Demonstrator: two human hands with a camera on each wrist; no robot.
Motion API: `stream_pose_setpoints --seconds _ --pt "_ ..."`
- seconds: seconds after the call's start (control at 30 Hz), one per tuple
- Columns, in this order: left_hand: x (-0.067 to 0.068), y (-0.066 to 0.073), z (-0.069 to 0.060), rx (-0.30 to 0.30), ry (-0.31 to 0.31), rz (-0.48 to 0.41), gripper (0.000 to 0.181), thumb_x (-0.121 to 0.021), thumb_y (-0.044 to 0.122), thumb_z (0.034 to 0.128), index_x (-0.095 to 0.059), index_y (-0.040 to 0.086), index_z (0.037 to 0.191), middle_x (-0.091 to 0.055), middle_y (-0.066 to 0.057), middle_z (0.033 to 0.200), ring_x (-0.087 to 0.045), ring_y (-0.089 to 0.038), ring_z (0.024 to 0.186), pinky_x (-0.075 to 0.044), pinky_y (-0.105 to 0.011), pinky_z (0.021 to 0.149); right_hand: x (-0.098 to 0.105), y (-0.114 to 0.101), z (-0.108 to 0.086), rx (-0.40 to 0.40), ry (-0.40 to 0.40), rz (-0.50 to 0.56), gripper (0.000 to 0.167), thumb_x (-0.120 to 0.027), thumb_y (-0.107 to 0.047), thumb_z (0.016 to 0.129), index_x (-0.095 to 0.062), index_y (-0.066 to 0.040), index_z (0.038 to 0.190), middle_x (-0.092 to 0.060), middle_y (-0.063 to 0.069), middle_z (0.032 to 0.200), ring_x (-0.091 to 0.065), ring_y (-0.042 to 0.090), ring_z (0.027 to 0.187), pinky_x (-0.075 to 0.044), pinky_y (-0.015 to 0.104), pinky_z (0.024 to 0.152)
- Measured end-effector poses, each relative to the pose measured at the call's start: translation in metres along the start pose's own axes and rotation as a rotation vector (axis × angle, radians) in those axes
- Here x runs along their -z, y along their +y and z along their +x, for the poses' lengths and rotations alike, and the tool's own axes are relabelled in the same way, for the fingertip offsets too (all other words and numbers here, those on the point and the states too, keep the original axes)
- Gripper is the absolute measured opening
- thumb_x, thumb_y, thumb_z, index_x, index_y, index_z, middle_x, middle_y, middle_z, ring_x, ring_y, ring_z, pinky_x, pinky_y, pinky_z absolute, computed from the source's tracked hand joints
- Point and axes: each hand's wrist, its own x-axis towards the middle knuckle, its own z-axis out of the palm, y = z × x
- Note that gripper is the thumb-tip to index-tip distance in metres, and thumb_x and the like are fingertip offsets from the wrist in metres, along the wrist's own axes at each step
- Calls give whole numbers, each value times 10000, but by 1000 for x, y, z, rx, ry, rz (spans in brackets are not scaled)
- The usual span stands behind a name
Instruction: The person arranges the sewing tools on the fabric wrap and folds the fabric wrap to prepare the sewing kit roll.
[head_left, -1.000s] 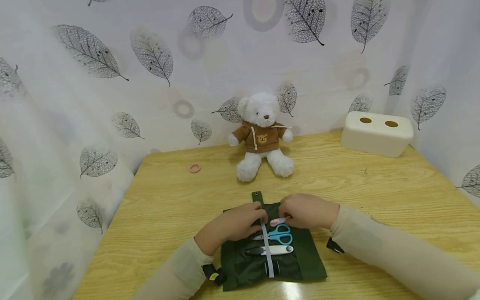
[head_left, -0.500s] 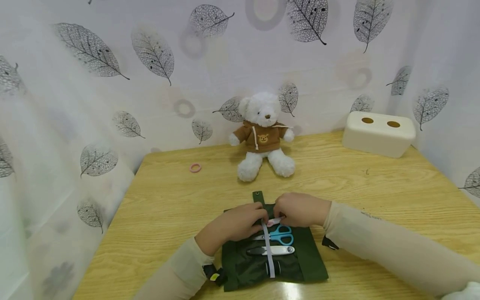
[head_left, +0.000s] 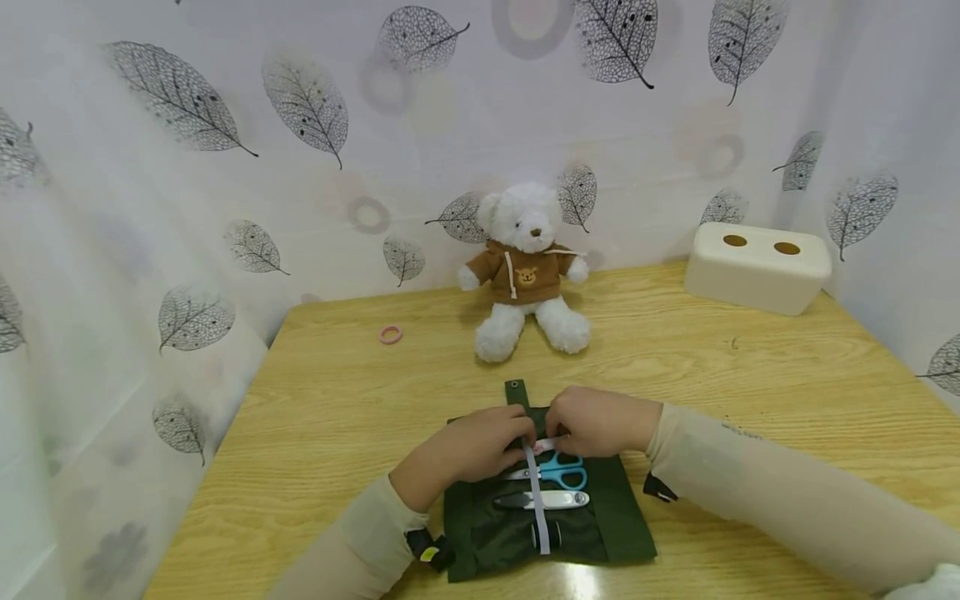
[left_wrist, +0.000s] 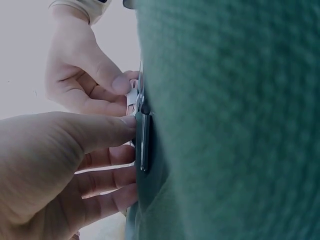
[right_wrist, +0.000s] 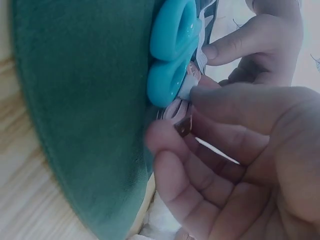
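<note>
A dark green fabric sewing roll (head_left: 628, 517) lies opened out on the table, a white elastic band (head_left: 536, 496) running across it. My left hand (head_left: 483, 443) pinches the band near its far end; its thumb shows against the band in the right wrist view. From the right, my right hand (head_left: 600, 421) pinches a folded pale pink tape measure (right_wrist: 189, 86) with a metal end tab. The tape measure's far end reaches the band; whether it is under it is hidden. Blue-handled scissors (head_left: 564, 472), a white-and-black slim tool (head_left: 551, 500) and a dark thread spool (head_left: 552, 535) sit under the band.
A white teddy bear (head_left: 525, 275) in a brown hoodie sits behind the roll. To its left lies a small pink ring (head_left: 390, 335). A cream box (head_left: 757, 271) with two holes stands at the back right, before a leaf-patterned curtain (head_left: 315, 192).
My right hand has moved left with the tape measure, bringing it up to the band. The left hand has stayed in place on the band.
</note>
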Motion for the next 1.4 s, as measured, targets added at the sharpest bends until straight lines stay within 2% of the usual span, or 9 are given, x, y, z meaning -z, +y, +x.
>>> stream_pose_setpoints --seconds 0.2,0.37,0.67,0.9,1.13,1.2,1.4 --pt "1 1 0 2 1 -2 138 -640 210 1010 -675 186 1141 -593 43 1085 -586 -65 928 -499 -215 800 -2 -3 5 -25 10 3 209 -667 -43 928 -713 -127 741 -540 -112 599 -427 11 494 -395 204 497" --pt "0 0 0 12 -2 -6 148 -641 202 1009 -677 174 1149 -596 43 1087 -585 -62 936 -499 -209 815 -3 -7 9 -56 -8 27 205 -660 -44 936 -716 -135 761 -505 -118 568 -396 15 476 -356 199 481" --pt "-2 0 2 5 4 -29 138 -621 192 1016 -679 157 1136 -623 38 1068 -602 -71 937 -505 -209 822 -4 -9 10 -46 -11 47 149 -668 -33 933 -759 -123 858 -593 -124 655 -472 9 530 -449 210 545" --pt "-2 0 3 -1 21 -71 94 -616 153 1009 -676 151 1081 -647 44 1010 -593 -54 876 -499 -206 791 -5 -8 13 -58 2 62 150 -677 -3 896 -758 -112 834 -627 -107 674 -494 6 555 -473 208 563" --pt "-3 -1 1 -10 46 -88 91 -630 123 990 -667 140 1071 -650 36 991 -579 -57 845 -493 -211 774 -8 -11 17 -87 39 77 176 -709 -5 865 -718 -123 735 -510 -116 553 -392 21 491 -352 195 497" --pt "-3 -1 1 -2 49 -103 63 -637 118 985 -648 139 1043 -636 35 955 -554 -59 806 -476 -211 737 -9 -11 17 -96 45 95 182 -716 -3 862 -708 -129 731 -510 -112 557 -395 29 494 -344 203 497" --pt "-1 0 2 23 40 -97 52 -669 138 976 -620 148 960 -586 60 872 -512 -63 755 -444 -222 687 -9 -7 18 -106 67 127 133 -747 -9 840 -710 -138 836 -632 -85 731 -533 31 626 -466 241 584"
